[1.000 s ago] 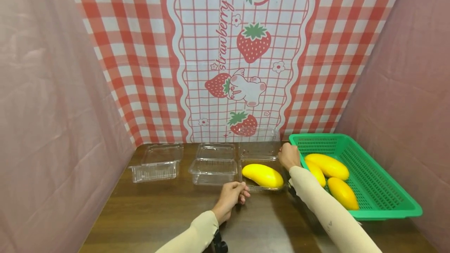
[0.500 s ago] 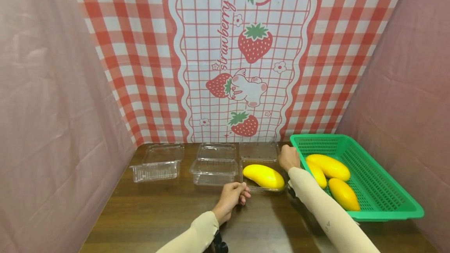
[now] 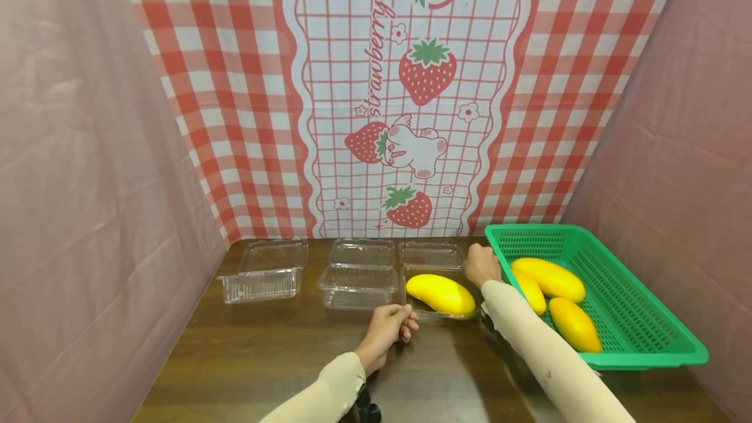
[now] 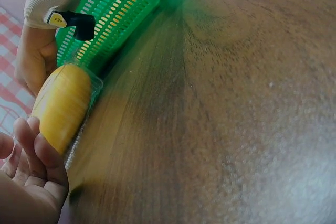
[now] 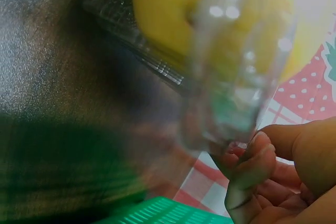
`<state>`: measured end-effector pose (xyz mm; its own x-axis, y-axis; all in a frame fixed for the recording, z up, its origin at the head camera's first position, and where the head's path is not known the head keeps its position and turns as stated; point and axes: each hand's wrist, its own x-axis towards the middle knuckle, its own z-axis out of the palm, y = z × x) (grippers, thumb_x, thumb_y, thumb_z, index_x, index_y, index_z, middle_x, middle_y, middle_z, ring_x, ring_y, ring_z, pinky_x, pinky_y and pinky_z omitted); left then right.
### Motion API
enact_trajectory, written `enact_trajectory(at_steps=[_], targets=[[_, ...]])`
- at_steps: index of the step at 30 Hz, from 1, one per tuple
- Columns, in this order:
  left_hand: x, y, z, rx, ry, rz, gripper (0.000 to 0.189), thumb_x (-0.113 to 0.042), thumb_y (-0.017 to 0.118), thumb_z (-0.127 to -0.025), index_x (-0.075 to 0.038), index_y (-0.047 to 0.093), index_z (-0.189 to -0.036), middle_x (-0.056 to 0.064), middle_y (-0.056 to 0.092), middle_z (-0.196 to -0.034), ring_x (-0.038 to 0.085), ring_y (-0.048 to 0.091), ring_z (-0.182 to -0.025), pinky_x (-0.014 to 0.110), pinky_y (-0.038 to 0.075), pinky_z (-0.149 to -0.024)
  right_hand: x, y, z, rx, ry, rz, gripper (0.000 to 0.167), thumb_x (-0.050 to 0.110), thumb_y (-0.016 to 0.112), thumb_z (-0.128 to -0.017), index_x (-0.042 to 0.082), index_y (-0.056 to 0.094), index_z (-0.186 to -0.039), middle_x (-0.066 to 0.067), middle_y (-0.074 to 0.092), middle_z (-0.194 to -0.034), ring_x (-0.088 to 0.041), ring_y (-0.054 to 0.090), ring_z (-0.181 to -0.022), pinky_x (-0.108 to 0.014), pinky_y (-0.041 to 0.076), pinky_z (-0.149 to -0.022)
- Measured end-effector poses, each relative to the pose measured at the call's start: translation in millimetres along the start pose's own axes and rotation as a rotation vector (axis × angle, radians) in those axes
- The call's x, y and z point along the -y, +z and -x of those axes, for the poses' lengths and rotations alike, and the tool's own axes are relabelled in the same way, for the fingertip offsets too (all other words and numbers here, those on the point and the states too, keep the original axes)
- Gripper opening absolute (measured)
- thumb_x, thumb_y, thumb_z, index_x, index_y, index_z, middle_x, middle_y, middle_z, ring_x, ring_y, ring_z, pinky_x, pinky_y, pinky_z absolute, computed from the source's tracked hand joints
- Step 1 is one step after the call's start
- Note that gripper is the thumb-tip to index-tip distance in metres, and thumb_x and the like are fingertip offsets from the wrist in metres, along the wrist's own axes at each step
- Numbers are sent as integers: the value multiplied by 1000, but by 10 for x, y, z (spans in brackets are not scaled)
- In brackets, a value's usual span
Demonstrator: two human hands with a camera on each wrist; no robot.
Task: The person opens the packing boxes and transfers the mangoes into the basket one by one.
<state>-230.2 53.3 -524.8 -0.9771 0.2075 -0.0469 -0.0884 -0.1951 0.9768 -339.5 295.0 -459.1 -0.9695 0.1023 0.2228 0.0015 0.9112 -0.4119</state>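
Note:
A yellow mango (image 3: 440,295) lies in the rightmost clear plastic clamshell container (image 3: 403,289), whose lid (image 3: 431,254) lies folded back behind it. My left hand (image 3: 389,329) pinches the container's front left corner with thumb and fingertips, the other fingers loosely bent. At the back right corner, my right hand (image 3: 483,265) is beside the green basket. In the right wrist view, the thumb and fingers of the right hand (image 5: 262,171) pinch the edge of the clear plastic. The left wrist view shows the mango (image 4: 63,103) just past the left fingertips.
The green plastic basket (image 3: 646,359) on the right holds several mangoes (image 3: 574,325). Two more clear clamshells, a middle one (image 3: 358,292) and a left one (image 3: 260,286), stand with lids folded back on the wooden table (image 3: 252,358). Behind hangs a checked strawberry cloth (image 3: 247,116).
The container's lid has gone from standing upright to lying low behind the mango. Both hands stay nearly where they were, and the mango has not moved in the container.

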Motion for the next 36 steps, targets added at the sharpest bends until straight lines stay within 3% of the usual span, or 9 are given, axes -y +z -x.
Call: enact_trajectory(at_steps=[6, 10, 13, 16, 19, 22, 28, 33, 36], targets=[[4, -5, 10, 3, -3, -3, 31, -18, 57, -107, 11, 68, -101, 2, 66, -72, 6, 52, -56, 20, 47, -53, 50, -26, 40, -27, -39, 0, 24, 7, 62, -94, -3, 62, -72, -34, 68, -88, -52, 66, -80, -61, 54, -67], [10, -10, 18, 3, -7, -3, 30, -17, 56, -107, 10, 69, -100, 1, 65, -72, 5, 51, -55, 20, 48, -53, 128, -77, 91, -17, -60, -4, 35, 6, 60, -94, 8, 50, -60, -18, 59, -68, -38, 60, -63, -50, 48, -55], [13, -12, 26, 4, -4, -3, 31, -18, 56, -107, 10, 69, -101, 1, 65, -72, 5, 51, -55, 20, 48, -53, 175, -109, 122, -16, -89, -3, 35, 4, 58, -93, 10, 48, -60, -11, 50, -61, -30, 52, -58, -43, 41, -53], [11, -15, 28, -2, -8, -1, 30, -18, 57, -107, 8, 70, -100, 1, 66, -73, 5, 51, -55, 20, 48, -53, 206, -138, 159, -35, -141, -8, 24, 3, 60, -90, 6, 61, -67, -11, 59, -66, -29, 56, -61, -44, 47, -55], [4, -16, 28, -11, -8, -18, 30, -20, 58, -107, 6, 71, -100, 1, 67, -73, 5, 51, -54, 20, 47, -52, 222, -173, 209, -20, -188, -20, 11, 5, 65, -90, 1, 72, -83, -14, 68, -78, -30, 63, -68, -47, 54, -62], [-4, -16, 31, -17, -10, -32, 30, -22, 58, -107, 5, 71, -100, 1, 67, -74, 6, 51, -54, 20, 47, -51, 243, -212, 269, 28, -218, -27, 12, 9, 68, -91, 0, 75, -93, -13, 71, -84, -28, 65, -72, -46, 56, -65], [-2, -10, 35, -13, -14, -26, 31, -22, 58, -107, 6, 71, -101, 1, 67, -74, 6, 51, -55, 20, 47, -52, 289, -253, 395, 139, -304, -8, 24, 23, 78, -92, 0, 75, -100, -10, 72, -89, -24, 68, -77, -42, 58, -68], [2, -13, 29, -5, -9, -3, 32, -21, 57, -107, 9, 70, -102, 2, 66, -74, 6, 53, -57, 20, 47, -53, 290, -258, 485, 235, -371, 37, 49, 38, 85, -85, -3, 74, -108, -16, 75, -102, -32, 70, -93, -48, 59, -82], [9, -11, 25, 2, -4, 4, 33, -21, 58, -107, 11, 69, -103, 3, 66, -75, 7, 55, -58, 20, 48, -54, 266, -245, 521, 276, -409, 74, 60, 41, 88, -80, -6, 73, -113, -17, 75, -104, -31, 69, -92, -47, 57, -84]])
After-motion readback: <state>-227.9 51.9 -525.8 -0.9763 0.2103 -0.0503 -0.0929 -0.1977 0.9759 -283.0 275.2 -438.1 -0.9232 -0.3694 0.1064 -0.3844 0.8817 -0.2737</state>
